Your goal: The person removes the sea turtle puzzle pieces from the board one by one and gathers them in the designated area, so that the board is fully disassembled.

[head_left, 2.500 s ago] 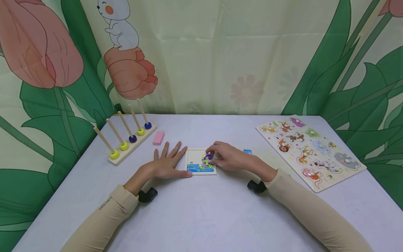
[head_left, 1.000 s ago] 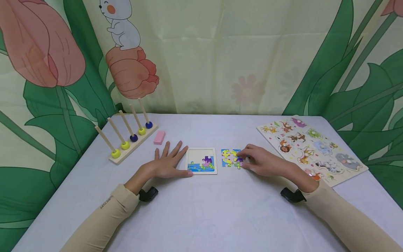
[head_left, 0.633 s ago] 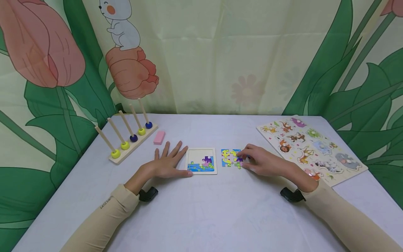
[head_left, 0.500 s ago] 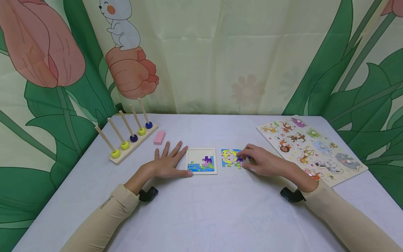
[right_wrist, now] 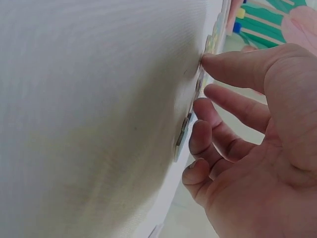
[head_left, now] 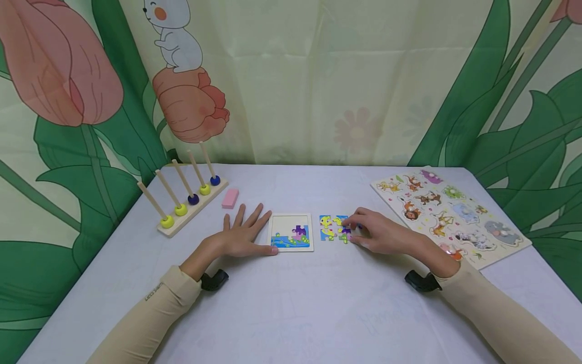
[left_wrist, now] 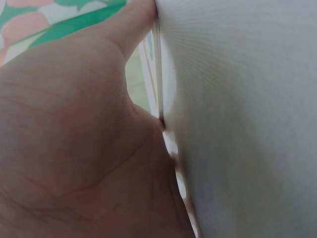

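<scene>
In the head view my left hand (head_left: 243,237) lies with fingers spread flat on the table, its thumb on the lower left corner of a small wooden puzzle frame (head_left: 291,214). Blue pieces line the bottom of that frame, with a purple puzzle piece (head_left: 299,230) above them at the right. My right hand (head_left: 375,231) is at the loose puzzle pieces (head_left: 326,233) right of the frame, thumb and index finger pinching a purple-and-green puzzle piece (head_left: 345,232). The right wrist view shows the other fingers curled loosely; another flat piece (right_wrist: 182,135) lies near them.
A wooden peg stand (head_left: 191,210) with yellow and blue beads stands at the left. Beside it lies a pink block (head_left: 230,198). A large animal puzzle board (head_left: 436,212) occupies the right side, partly behind my right forearm. A printed curtain (head_left: 300,91) hangs behind the table.
Since the earliest frame, my right hand has moved right from the frame to the loose pieces, leaving a purple puzzle piece inside. Over the last second both hands stay put.
</scene>
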Available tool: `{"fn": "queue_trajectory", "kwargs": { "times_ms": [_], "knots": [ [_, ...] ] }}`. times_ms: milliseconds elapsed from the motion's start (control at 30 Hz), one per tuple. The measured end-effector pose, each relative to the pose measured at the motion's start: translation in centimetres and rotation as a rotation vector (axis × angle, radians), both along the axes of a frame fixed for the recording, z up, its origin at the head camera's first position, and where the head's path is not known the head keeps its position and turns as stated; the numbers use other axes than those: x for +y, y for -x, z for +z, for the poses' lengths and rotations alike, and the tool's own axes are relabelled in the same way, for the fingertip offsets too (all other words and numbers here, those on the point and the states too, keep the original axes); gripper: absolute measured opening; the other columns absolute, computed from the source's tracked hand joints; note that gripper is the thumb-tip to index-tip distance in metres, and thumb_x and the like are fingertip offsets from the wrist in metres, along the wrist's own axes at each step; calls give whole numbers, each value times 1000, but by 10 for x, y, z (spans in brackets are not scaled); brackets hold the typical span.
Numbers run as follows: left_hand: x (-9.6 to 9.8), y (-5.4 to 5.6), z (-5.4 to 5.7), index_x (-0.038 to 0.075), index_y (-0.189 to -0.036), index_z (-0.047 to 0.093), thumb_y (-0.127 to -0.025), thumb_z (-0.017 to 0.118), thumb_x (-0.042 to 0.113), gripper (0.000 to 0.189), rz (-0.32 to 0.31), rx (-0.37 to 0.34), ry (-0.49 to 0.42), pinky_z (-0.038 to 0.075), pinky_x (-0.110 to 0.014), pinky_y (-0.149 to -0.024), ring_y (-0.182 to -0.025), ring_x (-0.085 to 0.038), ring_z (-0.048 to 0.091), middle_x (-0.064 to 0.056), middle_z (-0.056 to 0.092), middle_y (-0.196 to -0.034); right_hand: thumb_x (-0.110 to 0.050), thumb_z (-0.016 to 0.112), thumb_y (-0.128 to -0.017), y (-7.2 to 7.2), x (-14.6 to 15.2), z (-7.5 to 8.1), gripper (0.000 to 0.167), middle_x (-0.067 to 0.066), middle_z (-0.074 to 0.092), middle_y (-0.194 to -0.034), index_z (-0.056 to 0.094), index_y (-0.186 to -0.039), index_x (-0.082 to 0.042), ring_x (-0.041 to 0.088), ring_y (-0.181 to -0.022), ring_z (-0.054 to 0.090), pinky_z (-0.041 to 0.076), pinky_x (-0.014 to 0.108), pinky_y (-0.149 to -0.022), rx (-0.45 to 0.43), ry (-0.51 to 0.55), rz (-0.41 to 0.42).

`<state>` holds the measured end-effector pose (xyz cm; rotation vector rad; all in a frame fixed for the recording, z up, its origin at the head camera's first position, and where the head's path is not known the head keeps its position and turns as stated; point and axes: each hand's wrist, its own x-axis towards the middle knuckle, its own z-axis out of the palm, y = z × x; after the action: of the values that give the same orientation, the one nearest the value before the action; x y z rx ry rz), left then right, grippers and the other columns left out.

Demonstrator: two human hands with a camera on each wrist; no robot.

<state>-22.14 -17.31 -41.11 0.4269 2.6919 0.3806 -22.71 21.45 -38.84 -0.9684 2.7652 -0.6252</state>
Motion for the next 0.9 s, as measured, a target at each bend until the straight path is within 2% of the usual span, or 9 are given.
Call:
{"fn": "queue_trajectory", "kwargs": {
  "times_ms": [333, 667, 900],
  "knots": [
    [1, -1, 0, 37, -171, 0, -86, 59, 86, 114, 0, 3, -3, -12, -79, -122, -163, -38, -29, 7, -18, -179, -14, 76, -97, 2, -9, 1, 31, 5, 65, -112, 73, -128, -11, 16, -92, 54, 45, 26, -79, 8, 31, 17],
    [0, 0, -1, 37, -171, 0, -86, 59, 86, 114, -4, 5, -5, -13, -79, -122, -163, -39, -29, 7, -18, -179, -14, 74, -98, 4, -34, 1, 31, 5, 65, -113, 73, -129, -10, 15, -93, 57, 50, 27, -81, -15, 60, 61],
    [1, 0, -1, 37, -171, 0, -86, 59, 86, 114, 1, 1, -3, -13, -79, -122, -163, -38, -29, 7, -18, -179, -17, 75, -99, 3, -54, 3, 35, 3, 64, -114, 72, -133, -12, 15, -91, 56, 49, 26, -79, -38, 61, 89]
  ]
}}
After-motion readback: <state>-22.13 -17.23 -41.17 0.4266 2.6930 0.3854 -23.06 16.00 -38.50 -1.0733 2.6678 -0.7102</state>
